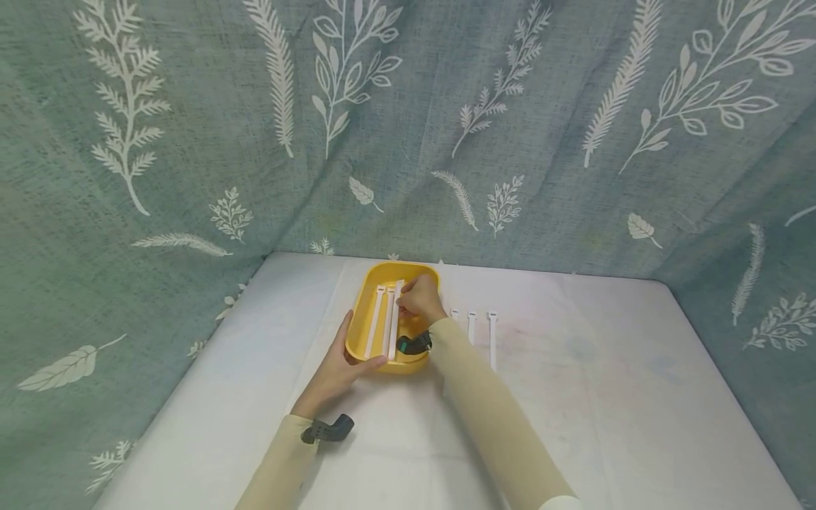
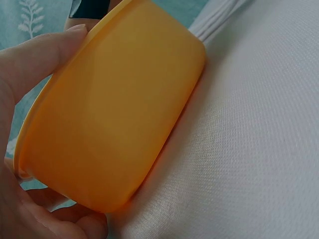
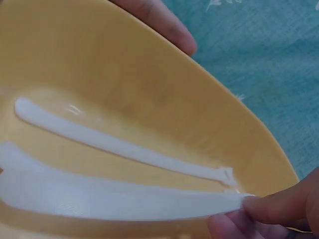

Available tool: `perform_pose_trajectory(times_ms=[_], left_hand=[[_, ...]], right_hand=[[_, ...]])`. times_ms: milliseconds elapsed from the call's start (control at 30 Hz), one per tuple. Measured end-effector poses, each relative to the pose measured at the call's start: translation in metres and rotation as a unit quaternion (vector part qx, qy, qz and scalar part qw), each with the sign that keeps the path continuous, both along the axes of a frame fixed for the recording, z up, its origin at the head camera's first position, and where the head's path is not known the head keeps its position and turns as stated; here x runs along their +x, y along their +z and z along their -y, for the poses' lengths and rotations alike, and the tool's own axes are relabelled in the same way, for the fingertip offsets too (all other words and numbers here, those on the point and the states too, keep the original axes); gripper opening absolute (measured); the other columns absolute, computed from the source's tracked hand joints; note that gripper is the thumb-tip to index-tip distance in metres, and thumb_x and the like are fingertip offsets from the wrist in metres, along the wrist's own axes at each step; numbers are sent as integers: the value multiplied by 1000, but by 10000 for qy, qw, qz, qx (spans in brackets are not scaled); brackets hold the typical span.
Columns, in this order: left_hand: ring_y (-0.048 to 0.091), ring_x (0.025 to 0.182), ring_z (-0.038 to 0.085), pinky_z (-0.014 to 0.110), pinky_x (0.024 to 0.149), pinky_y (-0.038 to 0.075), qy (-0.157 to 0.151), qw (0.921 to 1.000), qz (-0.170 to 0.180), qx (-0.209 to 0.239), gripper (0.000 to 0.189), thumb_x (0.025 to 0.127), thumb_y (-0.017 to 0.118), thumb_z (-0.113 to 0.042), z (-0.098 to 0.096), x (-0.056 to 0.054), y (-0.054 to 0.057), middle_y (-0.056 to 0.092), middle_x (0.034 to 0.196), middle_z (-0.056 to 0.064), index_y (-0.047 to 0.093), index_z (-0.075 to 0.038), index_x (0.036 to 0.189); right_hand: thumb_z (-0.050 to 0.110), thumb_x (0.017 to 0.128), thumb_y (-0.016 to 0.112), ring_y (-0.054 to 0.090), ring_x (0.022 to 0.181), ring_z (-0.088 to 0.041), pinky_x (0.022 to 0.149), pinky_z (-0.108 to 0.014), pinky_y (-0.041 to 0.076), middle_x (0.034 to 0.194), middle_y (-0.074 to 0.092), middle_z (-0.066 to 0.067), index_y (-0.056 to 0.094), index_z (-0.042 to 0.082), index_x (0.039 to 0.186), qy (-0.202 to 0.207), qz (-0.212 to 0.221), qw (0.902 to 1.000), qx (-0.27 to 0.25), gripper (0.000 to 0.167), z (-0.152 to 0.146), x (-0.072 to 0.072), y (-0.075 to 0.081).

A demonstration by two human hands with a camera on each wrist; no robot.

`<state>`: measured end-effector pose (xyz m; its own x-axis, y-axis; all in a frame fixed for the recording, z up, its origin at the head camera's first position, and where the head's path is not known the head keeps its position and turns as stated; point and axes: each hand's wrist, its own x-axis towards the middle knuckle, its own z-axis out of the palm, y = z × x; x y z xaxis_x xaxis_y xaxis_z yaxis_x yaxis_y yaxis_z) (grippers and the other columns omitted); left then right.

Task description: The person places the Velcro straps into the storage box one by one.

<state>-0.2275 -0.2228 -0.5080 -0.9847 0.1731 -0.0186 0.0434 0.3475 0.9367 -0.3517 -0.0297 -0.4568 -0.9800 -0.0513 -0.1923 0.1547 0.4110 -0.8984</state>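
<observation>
A yellow plastic tray [image 1: 401,367] with rounded corners stands on the white-covered table. My left hand [image 1: 334,372] grips its near left corner, thumb on the rim and fingers around the outer wall [image 2: 114,109]. Inside the tray, my right hand [image 1: 422,297] pinches a white cable tie [image 3: 124,201] near its slotted head between thumb and fingers. Two more white ties lie lengthwise to its left, the leftmost tie [image 1: 375,322] a little apart. In the right wrist view, the held tie partly covers the one beneath it.
To the right of the tray, a row of white cable ties [image 1: 493,340] lies on the table [image 1: 605,397], partly hidden by my right sleeve. A patterned green-blue curtain [image 1: 408,142] hangs behind the table and along its sides. Each wrist carries a dark camera [image 1: 334,428].
</observation>
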Motion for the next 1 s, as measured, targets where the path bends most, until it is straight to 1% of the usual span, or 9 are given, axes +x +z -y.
perform_pose_trajectory(times_ms=[133, 367, 467, 533, 600, 700, 767, 867, 1000], left_hand=[[25, 159, 35, 52, 130, 26, 27, 10000, -29, -5, 120, 87, 84, -37, 0, 0, 1, 6, 176, 10, -6, -30, 167], [25, 159, 35, 52, 130, 27, 74, 10000, 7, -25, 120, 87, 84, -37, 0, 1, 0, 6, 176, 10, -5, -30, 167], [24, 160, 34, 52, 130, 26, 92, 9999, 12, -61, 120, 87, 84, -38, -1, 1, 0, 6, 176, 10, -5, -30, 167], [24, 160, 34, 52, 130, 26, 100, 9999, 19, -74, 121, 87, 84, -38, -1, 1, -1, 6, 176, 9, -5, -29, 167], [24, 160, 35, 52, 130, 27, 104, 9999, 30, -25, 120, 87, 84, -36, -1, 1, -1, 6, 176, 9, -4, -27, 168], [26, 159, 34, 52, 129, 30, 90, 9999, 62, 82, 120, 87, 84, -34, -1, 2, -3, 5, 176, 9, -4, -27, 168], [28, 158, 35, 52, 128, 31, 74, 9999, 61, 141, 120, 87, 85, -34, -1, 2, -3, 5, 176, 9, -4, -27, 168], [27, 158, 34, 53, 129, 30, 100, 9999, 41, 90, 121, 85, 86, -37, -1, 2, -2, 6, 176, 9, -3, -29, 168], [25, 159, 34, 53, 130, 28, 110, 9999, 25, 33, 122, 85, 86, -38, -1, 2, -1, 6, 176, 8, -3, -27, 168]], right_hand=[[-6, 90, 72, 78, 74, -37, 66, -39, 67, 86, 77, -27, 68, -11, 115, 84, 6, 9997, 243, 27, 1, 1, 2], [-6, 87, 73, 78, 66, -32, 59, -32, 65, 81, 77, -25, 71, -10, 102, 78, 39, 9981, 605, 16, 4, -1, -3], [-6, 85, 73, 77, 63, -30, 52, -29, 62, 79, 77, -24, 71, -8, 99, 54, 113, 9977, 659, 14, 5, -2, -6], [-7, 85, 73, 75, 58, -28, 48, -26, 59, 76, 76, -24, 71, -7, 94, 48, 154, 9978, 637, 9, 6, -2, -8], [-8, 85, 71, 72, 51, -24, 45, -26, 57, 74, 76, -23, 70, -6, 85, 56, 164, 9980, 605, 2, 5, -2, -10], [-9, 84, 70, 67, 44, -20, 43, -27, 57, 69, 74, -23, 67, -3, 72, 72, 161, 9982, 568, 14, 5, -2, -11], [-10, 83, 70, 65, 42, -20, 43, -28, 58, 67, 74, -22, 64, -2, 66, 71, 164, 9982, 566, 20, 5, -2, -12], [-10, 83, 70, 67, 44, -21, 45, -29, 59, 66, 73, -20, 63, 0, 66, 72, 177, 9984, 528, 21, 5, -2, -13], [-9, 83, 72, 69, 47, -23, 45, -28, 59, 65, 73, -18, 64, -2, 71, 64, 207, 9982, 564, 16, 6, -2, -13]])
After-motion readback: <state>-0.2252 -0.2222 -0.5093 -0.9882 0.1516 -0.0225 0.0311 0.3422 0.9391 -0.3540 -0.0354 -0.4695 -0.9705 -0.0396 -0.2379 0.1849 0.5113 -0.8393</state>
